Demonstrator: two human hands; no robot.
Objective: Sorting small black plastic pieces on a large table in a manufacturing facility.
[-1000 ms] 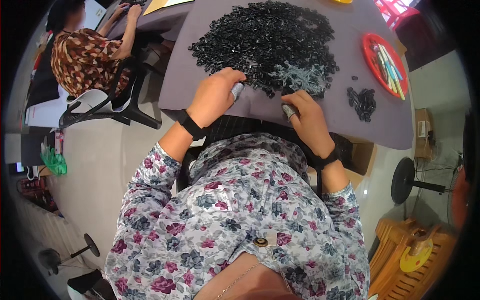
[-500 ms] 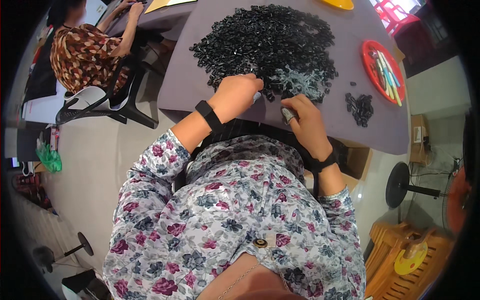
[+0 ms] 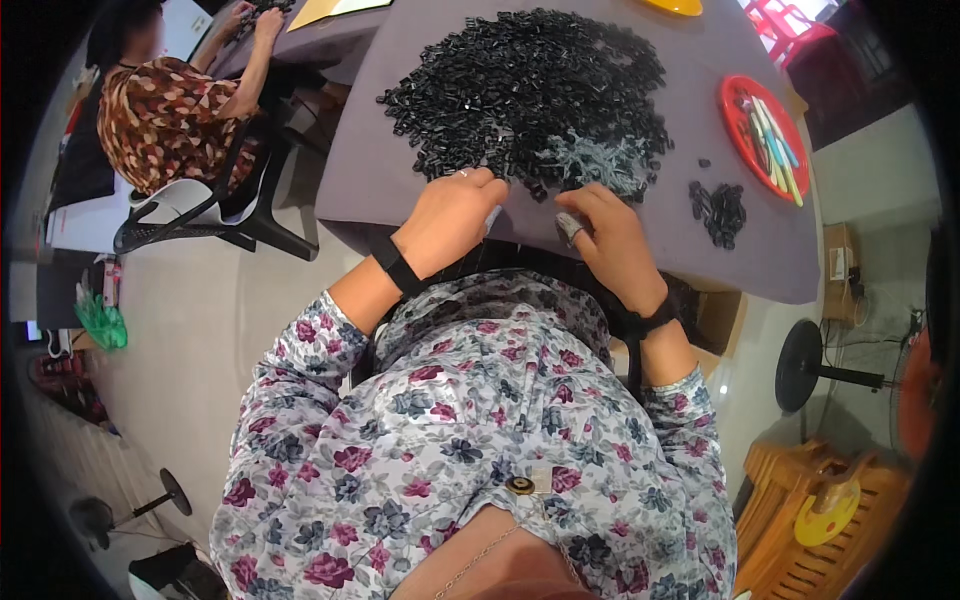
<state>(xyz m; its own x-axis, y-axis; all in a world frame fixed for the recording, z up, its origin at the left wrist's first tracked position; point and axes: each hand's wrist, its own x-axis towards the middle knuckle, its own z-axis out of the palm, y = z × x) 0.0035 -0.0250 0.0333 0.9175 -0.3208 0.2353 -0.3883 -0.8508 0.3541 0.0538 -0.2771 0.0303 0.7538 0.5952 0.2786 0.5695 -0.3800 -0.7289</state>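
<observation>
Busy at upper centre, with left hand [image 3: 450, 222] and right hand [image 3: 612, 238] just below the black pieces [image 3: 530, 85] on the tabletop [image 3: 365, 150]. Curled inward at the fingers [image 3: 594, 198], both; can't tell of any grip. Could sweep loose black pieces off that near edge with one careless drag; might mix in grey scraps [image 3: 600, 165] by raking too wide.

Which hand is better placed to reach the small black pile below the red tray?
Probably the right hand: it is clearly nearer the small black pile. The left hand is farther left and would likely have to cross past the right.
</observation>
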